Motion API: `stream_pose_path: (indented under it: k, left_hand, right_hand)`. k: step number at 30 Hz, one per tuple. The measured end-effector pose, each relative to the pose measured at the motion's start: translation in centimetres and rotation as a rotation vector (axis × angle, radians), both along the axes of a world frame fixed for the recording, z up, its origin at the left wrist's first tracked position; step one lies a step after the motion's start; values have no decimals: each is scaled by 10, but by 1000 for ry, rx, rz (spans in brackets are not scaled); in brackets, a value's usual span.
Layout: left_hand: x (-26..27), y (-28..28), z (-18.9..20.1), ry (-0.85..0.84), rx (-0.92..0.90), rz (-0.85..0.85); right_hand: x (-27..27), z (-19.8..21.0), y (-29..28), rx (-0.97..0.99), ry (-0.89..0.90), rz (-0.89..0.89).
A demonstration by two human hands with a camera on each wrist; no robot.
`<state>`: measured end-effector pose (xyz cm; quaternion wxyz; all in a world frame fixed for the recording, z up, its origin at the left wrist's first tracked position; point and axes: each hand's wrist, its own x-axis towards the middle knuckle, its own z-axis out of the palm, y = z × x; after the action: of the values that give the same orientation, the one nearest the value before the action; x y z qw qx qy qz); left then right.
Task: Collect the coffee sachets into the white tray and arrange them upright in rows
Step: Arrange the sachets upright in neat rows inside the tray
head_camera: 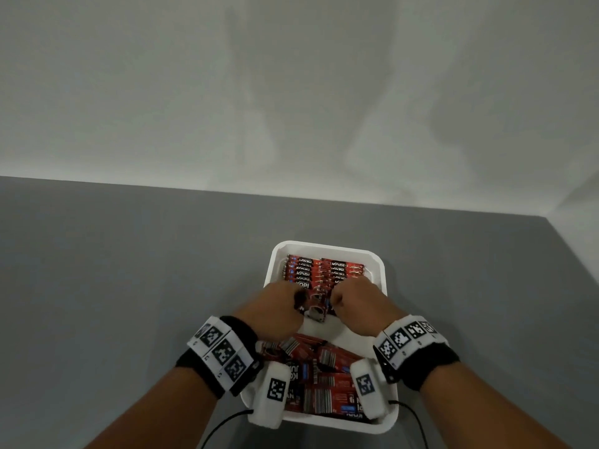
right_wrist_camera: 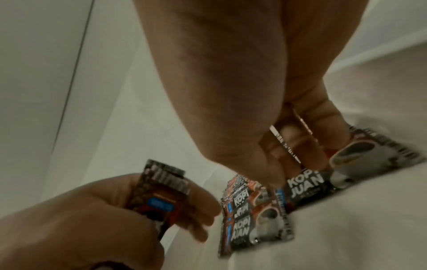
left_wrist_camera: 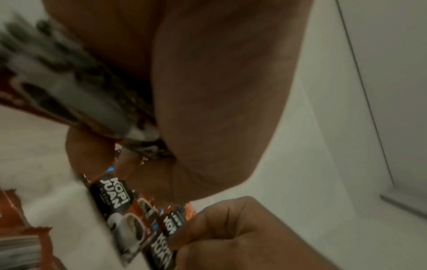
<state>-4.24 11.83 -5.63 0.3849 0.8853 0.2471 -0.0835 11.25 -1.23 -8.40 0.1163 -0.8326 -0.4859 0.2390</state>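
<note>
Nearest the viewer, at the near end of the white tray (head_camera: 382, 426), a loose heap of sachets (head_camera: 327, 380) is seen lying flat and crosswise, barcodes and red backs turned up. Both forearms are held over this heap, each banded with a black wrist strap (head_camera: 434, 367) bearing square black-and-white markers, and a white padded block with a marker (head_camera: 272, 393) is hung under each wrist.

Just beyond the heap, over the middle of the tray, the two hands are brought close together. The left hand (head_camera: 275, 314) is curled, and a small bundle of sachets (right_wrist_camera: 161, 197) is gripped between its thumb and fingers, as the right wrist view shows. The right hand (head_camera: 359, 307) is also curled, with its fingertips (right_wrist_camera: 289, 138) pinched on the edge of a single sachet (right_wrist_camera: 323, 173) printed with KOPI JUAN and a coffee cup; this sachet is tilted and is held just near the standing rows.

Farther off, at the far end of the tray, two rows of upright sachets (head_camera: 324, 270) are packed side by side, left and right, their tops showing the word KOPI. The tray is set on a grey table (head_camera: 129, 270), and a pale wall (head_camera: 291, 92) is seen behind it.
</note>
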Motion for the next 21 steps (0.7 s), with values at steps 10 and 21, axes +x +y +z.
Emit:
stream_pose_path:
  k: [10, 21]
  left_hand:
    - [16, -13, -42, 283, 403, -427]
    - [15, -12, -50, 271, 436, -385]
  right_hand:
    - [-10, -15, -19, -168, -171, 167]
    - [-8, -21, -22, -152, -228, 188]
